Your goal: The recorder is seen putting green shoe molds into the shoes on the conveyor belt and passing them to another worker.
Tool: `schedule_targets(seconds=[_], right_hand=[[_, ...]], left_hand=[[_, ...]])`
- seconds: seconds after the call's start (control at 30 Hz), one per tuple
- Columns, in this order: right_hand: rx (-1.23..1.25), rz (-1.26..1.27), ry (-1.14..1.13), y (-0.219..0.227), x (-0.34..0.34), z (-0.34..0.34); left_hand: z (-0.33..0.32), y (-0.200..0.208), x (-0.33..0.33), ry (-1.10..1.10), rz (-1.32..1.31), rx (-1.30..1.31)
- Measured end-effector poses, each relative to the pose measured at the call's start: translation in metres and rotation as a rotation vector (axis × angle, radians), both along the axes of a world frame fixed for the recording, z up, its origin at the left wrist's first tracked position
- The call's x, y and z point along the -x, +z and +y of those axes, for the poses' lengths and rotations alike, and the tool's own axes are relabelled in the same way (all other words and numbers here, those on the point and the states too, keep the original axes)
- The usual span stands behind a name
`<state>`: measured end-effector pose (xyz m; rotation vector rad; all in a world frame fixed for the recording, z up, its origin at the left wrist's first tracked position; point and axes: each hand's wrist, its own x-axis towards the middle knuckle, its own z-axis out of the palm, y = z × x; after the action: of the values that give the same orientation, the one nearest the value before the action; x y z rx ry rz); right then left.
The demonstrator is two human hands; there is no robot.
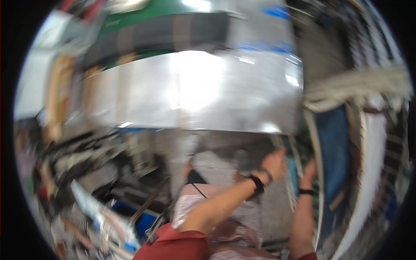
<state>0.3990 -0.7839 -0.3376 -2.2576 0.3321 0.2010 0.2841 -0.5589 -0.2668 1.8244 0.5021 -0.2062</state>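
Observation:
Motion blurs the whole head view. My left hand (pixel 274 164), with a dark band and a bracelet on its wrist, is stretched across to the right, below the table's right corner. Close beside it, my right hand (pixel 309 171) points away from me, a black band on its wrist. Between the two hands stands a narrow teal strip (pixel 293 175), perhaps fabric or the side of something. Whether either hand touches it cannot be made out, as the fingers of both are smeared.
A shiny, plastic-covered table (pixel 255 95) lies ahead, bearing a long dark roll (pixel 151 34). At right, a blue panel (pixel 333 147) with pale edges stands near a long beige bundle (pixel 359 86). Cluttered parts (pixel 104 160) and a blue bin (pixel 145 223) are at left.

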Motion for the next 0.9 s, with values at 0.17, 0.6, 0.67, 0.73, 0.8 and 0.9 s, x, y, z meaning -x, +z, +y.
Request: schedule_targets(seconds=[0.17,0.6,0.67,0.73,0.8,0.9], right_hand=[[-0.501,0.236,-0.082,0.012,0.001,-0.013],[0.016,0.484,1.221,0.118,0.215,0.290],[0.065,0.537,1.267,0.156,0.255,0.340],[0.166,0.630,1.433,0.182,0.291,0.379],[0.214,0.590,1.436,0.199,0.317,0.403],[0.315,0.613,1.557,0.221,0.343,0.422]], left_hand=[[0.078,0.065,0.263,0.364,0.351,-0.048],[0.198,0.223,0.834,1.165,1.000,-1.003],[0.219,0.234,0.901,1.230,1.147,-0.915],[0.238,0.239,0.956,1.232,1.309,-0.533],[0.249,0.237,0.994,1.280,1.201,-0.079],[0.250,0.230,1.008,1.215,1.183,-0.058]])
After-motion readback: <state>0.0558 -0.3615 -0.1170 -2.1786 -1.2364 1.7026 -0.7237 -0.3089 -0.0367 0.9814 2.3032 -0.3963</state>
